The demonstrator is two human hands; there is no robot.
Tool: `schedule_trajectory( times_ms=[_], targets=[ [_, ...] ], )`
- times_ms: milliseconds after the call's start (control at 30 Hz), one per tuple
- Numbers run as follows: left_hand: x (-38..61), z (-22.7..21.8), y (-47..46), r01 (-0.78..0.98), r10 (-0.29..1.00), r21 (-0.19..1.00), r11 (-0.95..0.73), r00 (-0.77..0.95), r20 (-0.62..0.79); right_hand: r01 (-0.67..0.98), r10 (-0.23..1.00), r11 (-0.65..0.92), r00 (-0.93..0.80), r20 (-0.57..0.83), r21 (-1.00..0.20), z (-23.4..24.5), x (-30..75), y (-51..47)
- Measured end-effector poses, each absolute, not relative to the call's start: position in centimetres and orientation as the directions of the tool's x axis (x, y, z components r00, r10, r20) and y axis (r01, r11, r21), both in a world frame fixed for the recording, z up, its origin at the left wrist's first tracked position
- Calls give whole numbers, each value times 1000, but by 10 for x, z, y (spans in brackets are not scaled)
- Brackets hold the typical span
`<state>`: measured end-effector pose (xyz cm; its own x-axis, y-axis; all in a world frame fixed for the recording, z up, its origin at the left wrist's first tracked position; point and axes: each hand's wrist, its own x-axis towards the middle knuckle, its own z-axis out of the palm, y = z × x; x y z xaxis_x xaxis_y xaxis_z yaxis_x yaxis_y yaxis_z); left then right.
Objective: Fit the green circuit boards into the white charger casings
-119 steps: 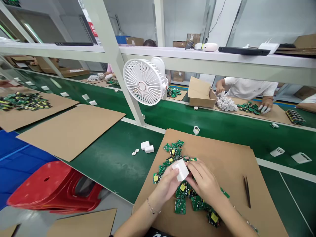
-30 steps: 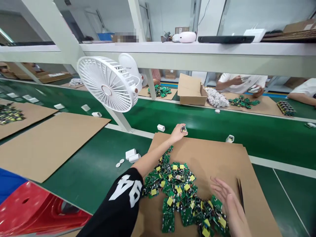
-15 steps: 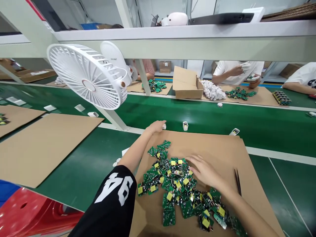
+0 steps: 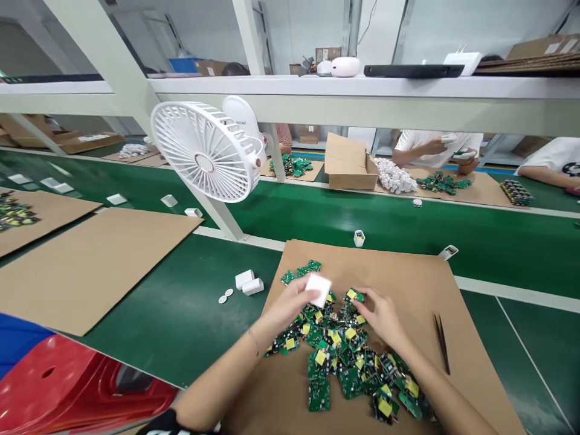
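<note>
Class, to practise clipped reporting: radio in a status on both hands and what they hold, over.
Left hand grips white casing. Right hand pinches circuit board at board pile edge. Tweezers lie apart, not blocking.

A white fan (image 4: 206,158) sits above the green belt (image 4: 317,217); tweezers (image 4: 441,344) lie on cardboard (image 4: 408,278).

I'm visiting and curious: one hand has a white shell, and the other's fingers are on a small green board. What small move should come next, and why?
Probably bring the green board at the right hand across to the white shell in the left hand. Both sit just above the pile of boards, close together but apart, so joining them seems natural.
</note>
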<state>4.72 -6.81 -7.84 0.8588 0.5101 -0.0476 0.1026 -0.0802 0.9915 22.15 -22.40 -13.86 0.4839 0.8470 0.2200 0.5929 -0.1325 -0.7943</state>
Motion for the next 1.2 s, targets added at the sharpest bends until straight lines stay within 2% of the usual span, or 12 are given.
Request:
schedule_trajectory(
  times_ms=[67, 133, 267, 367, 467, 533, 600, 700, 833, 967, 1100, 1200],
  targets=[
    [40, -83, -100, -4, 450, 953, 304, 882, -140, 532, 774, -139, 584, 244, -835, -136, 215, -231],
    [41, -88, -126, -59, 419, 834, 548, 882, -213, 489, 701, -123, 659, 273, -864, -131, 204, -238],
    [51, -97, -157, -168, 436, 669, 724, 863, -254, 505, 609, -67, 704, 365, -861, -118, 174, -257],
    [48, -100, -162, -206, 434, 644, 737, 875, -216, 558, 613, 57, 635, 470, -828, -106, 157, -272],
    [38, -95, -156, -156, 358, 801, 578, 930, -78, 487, 653, 94, 628, 423, -868, -92, 154, -281],
    [30, -87, -149, -162, 280, 940, 301, 957, 76, 357, 775, 84, 563, 287, -930, -84, 157, -285],
    [22, -76, -143, -212, 184, 977, 36, 962, 202, 231, 889, 100, 416, 191, -968, -76, 162, -289],
    [13, -63, -140, -266, 123, 959, -96, 953, 276, 105, 885, 189, 413, 216, -976, -70, 167, -296],
    [8, -62, -144, -284, 215, 924, -257, 915, 341, -4, 676, 308, 704, 216, -951, -69, 165, -303],
    [9, -73, -149, -292, 257, 870, -398, 875, 411, -65, 555, 284, 825, 109, -957, -73, 154, -304],
    [11, -82, -153, -314, 237, 783, -537, 835, 497, -169, 621, 291, 782, 52, -942, -76, 140, -307],
    [13, -83, -158, -330, 244, 729, -600, 792, 560, -111, 659, 380, 729, 185, -918, -77, 131, -307]
  ],
)
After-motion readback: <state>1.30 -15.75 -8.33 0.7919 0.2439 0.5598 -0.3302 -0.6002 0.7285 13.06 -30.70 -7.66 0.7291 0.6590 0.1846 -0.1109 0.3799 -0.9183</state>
